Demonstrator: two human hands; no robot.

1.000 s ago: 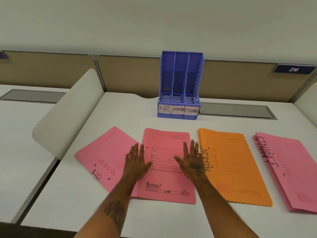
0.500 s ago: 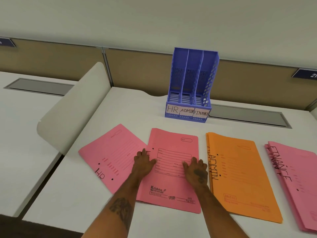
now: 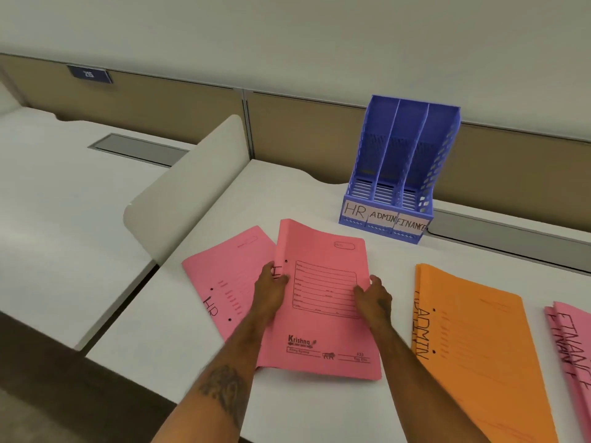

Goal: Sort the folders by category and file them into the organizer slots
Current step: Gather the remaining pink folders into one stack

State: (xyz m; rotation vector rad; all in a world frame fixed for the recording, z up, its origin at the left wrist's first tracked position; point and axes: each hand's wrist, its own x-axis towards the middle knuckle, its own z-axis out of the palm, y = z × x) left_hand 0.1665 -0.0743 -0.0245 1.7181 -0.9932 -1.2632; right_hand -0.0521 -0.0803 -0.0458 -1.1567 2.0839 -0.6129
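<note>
Pick-up of an HR folder. The left hand [image 3: 271, 287] pinches the spine edge of the middle pink folder [image 3: 323, 302], thumb on top beside the handwritten letters near the punch hole, fingers beneath. The right hand [image 3: 374, 298] clamps the opposite long edge. The folder's far end appears raised off the white desk [image 3: 287, 193], while its near end looks to be resting there; the wide lens makes this hard to confirm. It overlaps a second pink folder marked HR [image 3: 224, 282], lying flat just to its left.

The blue three-slot organizer [image 3: 399, 174] stands well beyond, all slots empty, labelled HR, ADMIN and FINANCE from left to right. The orange ADMIN folder [image 3: 473, 340] and the pink FINANCE stack [image 3: 572, 346] lie untouched to the right. Sorting looks complete; filing is not yet begun.

The next move likely calls for lifting the folder clear, turning it upright and lowering it into the leftmost slot.

One second earlier both palms lay flat and spread on this folder; half a second earlier the fingers had curled toward its edges. The view has also swung left.
</note>
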